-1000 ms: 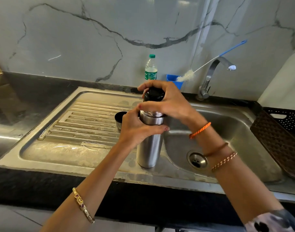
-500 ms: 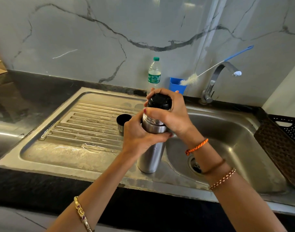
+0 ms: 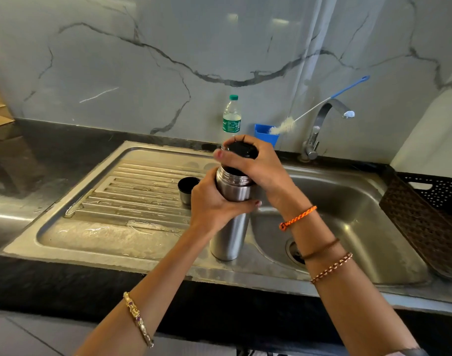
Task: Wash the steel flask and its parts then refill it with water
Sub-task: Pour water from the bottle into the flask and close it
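Observation:
The steel flask (image 3: 230, 235) stands upright on the sink's rim between the drainboard and the basin. My left hand (image 3: 214, 204) grips its upper body. My right hand (image 3: 255, 165) wraps round the black stopper (image 3: 241, 150) on the flask's neck; a dark gap shows under the stopper. The flask's steel cup (image 3: 186, 189) with a black inside stands on the drainboard just left of my left hand.
The steel sink (image 3: 348, 201) has a ribbed wet drainboard (image 3: 132, 196) left and a basin with a drain right. Behind stand a tap (image 3: 319, 124), a water bottle (image 3: 231, 116), a blue holder (image 3: 264, 132) and a bottle brush (image 3: 319, 104). A brown basket (image 3: 425, 219) sits at far right.
My right hand has turned on the black stopper, and the stopper now sits a little higher with a gap above the flask's neck. The camera view shifted slightly.

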